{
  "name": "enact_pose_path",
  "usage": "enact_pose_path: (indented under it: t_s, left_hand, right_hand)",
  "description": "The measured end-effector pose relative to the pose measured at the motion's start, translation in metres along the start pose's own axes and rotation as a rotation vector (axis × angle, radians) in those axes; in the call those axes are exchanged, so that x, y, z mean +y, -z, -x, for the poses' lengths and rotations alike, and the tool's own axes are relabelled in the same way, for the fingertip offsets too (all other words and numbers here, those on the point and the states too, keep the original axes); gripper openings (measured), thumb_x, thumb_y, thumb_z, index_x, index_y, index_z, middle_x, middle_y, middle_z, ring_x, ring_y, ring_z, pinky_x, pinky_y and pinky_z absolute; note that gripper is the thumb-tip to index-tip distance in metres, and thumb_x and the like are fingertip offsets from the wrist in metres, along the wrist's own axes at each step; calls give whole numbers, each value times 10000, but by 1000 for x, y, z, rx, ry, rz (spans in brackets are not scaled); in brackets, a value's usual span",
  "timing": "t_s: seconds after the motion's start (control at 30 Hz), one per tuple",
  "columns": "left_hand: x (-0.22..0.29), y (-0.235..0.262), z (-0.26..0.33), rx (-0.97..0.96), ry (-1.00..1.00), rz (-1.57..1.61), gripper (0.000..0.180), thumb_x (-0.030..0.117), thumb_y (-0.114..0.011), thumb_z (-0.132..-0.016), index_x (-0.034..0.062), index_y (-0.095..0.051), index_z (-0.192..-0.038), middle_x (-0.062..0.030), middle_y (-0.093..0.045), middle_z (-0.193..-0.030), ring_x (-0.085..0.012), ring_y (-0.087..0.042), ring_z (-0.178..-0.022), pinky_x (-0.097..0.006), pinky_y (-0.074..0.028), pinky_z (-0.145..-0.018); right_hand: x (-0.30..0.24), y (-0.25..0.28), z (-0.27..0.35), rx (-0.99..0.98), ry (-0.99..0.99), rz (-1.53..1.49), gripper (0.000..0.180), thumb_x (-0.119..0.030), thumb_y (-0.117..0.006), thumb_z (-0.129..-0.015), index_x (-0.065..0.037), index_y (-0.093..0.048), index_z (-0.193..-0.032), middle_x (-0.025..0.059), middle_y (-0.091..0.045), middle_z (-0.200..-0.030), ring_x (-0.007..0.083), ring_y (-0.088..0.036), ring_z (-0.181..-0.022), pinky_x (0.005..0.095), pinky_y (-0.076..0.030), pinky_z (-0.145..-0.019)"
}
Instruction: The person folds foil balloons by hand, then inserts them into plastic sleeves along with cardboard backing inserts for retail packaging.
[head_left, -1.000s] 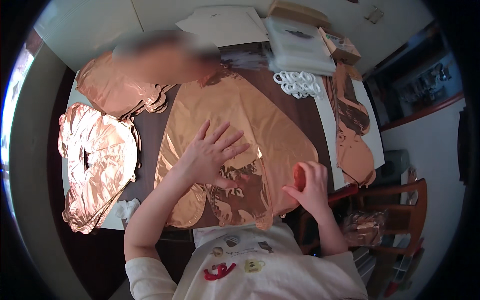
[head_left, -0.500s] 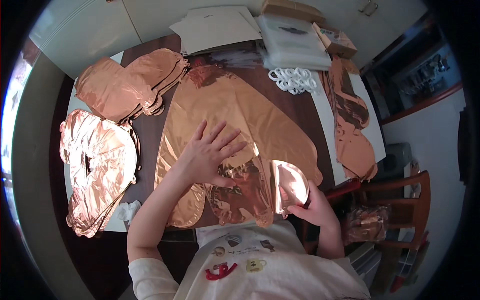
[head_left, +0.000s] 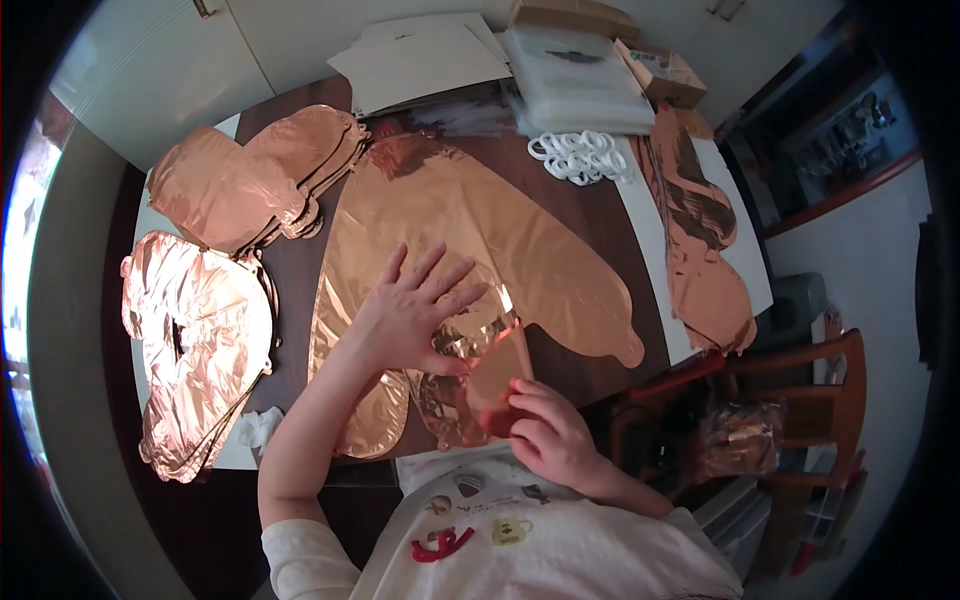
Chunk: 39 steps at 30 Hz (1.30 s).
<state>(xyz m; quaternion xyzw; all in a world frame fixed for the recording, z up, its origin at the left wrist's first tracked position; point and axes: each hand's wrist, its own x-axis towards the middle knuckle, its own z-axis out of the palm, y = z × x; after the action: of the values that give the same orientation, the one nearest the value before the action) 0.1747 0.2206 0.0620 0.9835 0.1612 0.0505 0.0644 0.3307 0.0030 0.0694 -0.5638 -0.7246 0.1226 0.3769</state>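
Head view: a large rose-gold foil balloon [head_left: 470, 240], deflated and flat, lies across the middle of the dark tabletop [head_left: 290, 290], its far end toward 12 o'clock and its near lobes reaching the tabletop's near edge. The left hand [head_left: 410, 315] lies on it with fingers spread wide, palm pressing the foil down; its grip is flat and open, pinching nothing. The right hand [head_left: 545, 430], at about 5 o'clock from the left, has its grip pressed together on a folded-over flap of the balloon's near edge [head_left: 495, 375], lifted and turned toward the left hand.

The foil looks very light, thin and limp, slick and shiny; I judge it will crease readily, slide under a palm, and could tear at a seam if tugged. The edge or a lobe tip seems the best place to take hold, with a flat palm steadying the body.

At 9 o'clock lies a stack of crumpled foil balloons [head_left: 195, 350]; at 10 o'clock a second stack of flat balloons [head_left: 235, 185]. At 12 o'clock sit white cardboard sheets [head_left: 420, 60] and clear plastic bags [head_left: 575, 80], with white plastic rings [head_left: 580, 155] just below. At 2 o'clock more foil balloons [head_left: 700, 240] lie on a white board. A wooden chair [head_left: 800, 400] stands at 4 o'clock. Open tabletop shows only in narrow strips beside the balloon, so room for moving is tight.
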Motion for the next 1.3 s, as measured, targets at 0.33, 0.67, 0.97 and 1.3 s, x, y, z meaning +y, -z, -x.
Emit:
enact_pose_path:
  t_s: [0.33, 0.67, 0.97, 1.3]
  left_hand:
    - [0, -1, 2, 23, -2, 3, 924, 746, -568, -624, 272, -384, -1396, -34, -350, -1456, -314, -299, -1350, -580, -159, -1089]
    - [1, 0, 0, 24, -15, 9, 911, 769, -523, -657, 261, -380, -1400, -37, -332, -1467, -317, -272, -1362, -575, -142, -1095]
    - [3, 1, 0, -18, 16, 11, 982, 784, -559, -601, 263, -363, -1410, -38, -312, -1479, -319, -246, -1374, -569, -116, -1106]
    - [1, 1, 2, -14, 10, 24, 989, 769, -580, -590, 264, -361, -1411, -39, -315, -1476, -312, -230, -1382, -567, -121, -1107]
  right_hand:
    - [17, -11, 5, -185, 215, 136, 85, -109, -614, -801, -74, -615, -878, 54, -577, -1150, 215, -541, -1144, 388, -422, -1013]
    - [12, -1, -4, -268, 141, 49, 182, -187, -661, -786, -87, -608, -928, 72, -578, -1172, 212, -516, -1183, 402, -357, -1063]
    - [56, 33, -34, -217, 147, 244, 277, -175, -715, -756, -113, -685, -1025, 4, -632, -1134, 207, -538, -1164, 397, -389, -978]
    - [76, 37, -61, -507, 113, 359, 831, -619, -643, -648, -142, -503, -1313, -16, -467, -1379, 294, -328, -1340, 497, -242, -1069]
